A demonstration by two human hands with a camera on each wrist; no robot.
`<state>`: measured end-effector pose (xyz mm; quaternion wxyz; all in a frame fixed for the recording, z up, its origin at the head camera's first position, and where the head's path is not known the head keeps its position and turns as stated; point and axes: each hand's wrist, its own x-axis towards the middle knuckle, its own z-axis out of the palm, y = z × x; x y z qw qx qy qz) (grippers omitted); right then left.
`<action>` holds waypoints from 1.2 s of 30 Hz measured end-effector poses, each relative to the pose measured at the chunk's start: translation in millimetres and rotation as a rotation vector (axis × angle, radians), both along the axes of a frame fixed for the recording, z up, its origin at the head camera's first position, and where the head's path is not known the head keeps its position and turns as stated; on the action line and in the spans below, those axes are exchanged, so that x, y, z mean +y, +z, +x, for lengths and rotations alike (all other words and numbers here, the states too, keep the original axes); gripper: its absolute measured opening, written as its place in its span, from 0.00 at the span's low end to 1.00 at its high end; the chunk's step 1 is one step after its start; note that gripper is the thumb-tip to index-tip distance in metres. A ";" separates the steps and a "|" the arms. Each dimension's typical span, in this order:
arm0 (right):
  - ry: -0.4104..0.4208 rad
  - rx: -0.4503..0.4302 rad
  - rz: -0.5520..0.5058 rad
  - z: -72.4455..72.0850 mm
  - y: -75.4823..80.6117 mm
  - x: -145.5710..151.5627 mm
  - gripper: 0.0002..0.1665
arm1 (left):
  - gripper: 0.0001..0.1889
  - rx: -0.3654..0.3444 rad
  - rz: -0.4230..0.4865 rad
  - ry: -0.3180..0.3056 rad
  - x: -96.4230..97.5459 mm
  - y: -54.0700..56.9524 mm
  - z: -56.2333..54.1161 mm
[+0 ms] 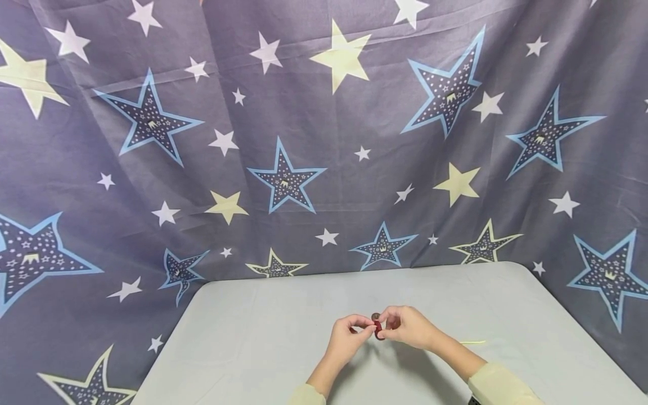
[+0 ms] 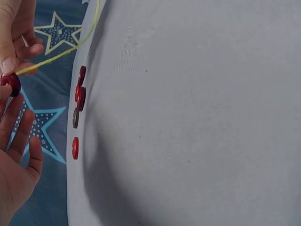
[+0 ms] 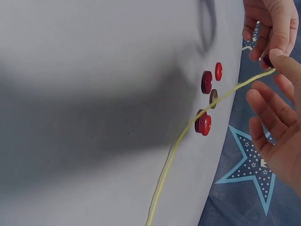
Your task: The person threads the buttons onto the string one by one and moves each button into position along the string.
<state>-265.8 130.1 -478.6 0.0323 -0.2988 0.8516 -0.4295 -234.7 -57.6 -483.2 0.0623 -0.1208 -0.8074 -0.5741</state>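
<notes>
My left hand (image 1: 344, 340) pinches a dark red button (image 2: 15, 85) between thumb and fingertip, held up over the table. Its other fingers spread loosely in the left wrist view. Facing it, my right hand (image 1: 411, 327) pinches a yellow cord (image 2: 52, 58) close against that button. In the right wrist view, the cord runs from the fingertips down across the table. Below the hands lie several loose buttons: a bright red one (image 3: 218, 71), a dark red one (image 3: 206, 82), a brown one (image 3: 213, 99) and an overlapping red pair (image 3: 205, 124).
A pale cloth-covered table (image 1: 253, 332) spreads under the hands. A dark curtain with stars (image 1: 314, 135) hangs behind the table's far edge and along its sides. Part of the cord (image 1: 473, 342) shows beyond the right forearm.
</notes>
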 end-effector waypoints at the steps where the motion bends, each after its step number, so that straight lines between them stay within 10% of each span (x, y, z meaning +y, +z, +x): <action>1: -0.002 0.016 0.004 0.0 0.5 0.1 0.15 | 0.04 0.001 0.001 -0.002 -0.2 1.5 1.0; 19: -0.016 0.200 0.163 0.3 0.8 0.8 0.12 | 0.04 -0.026 -0.014 -0.028 -2.0 1.6 2.6; 26: -0.021 0.199 0.164 1.5 1.1 3.9 0.12 | 0.04 -0.022 -0.031 -0.019 -4.8 -33.7 -18.4; 36: -0.013 0.183 0.151 3.1 3.1 8.9 0.10 | 0.06 -0.006 -0.023 -0.056 -10.1 -38.9 -21.7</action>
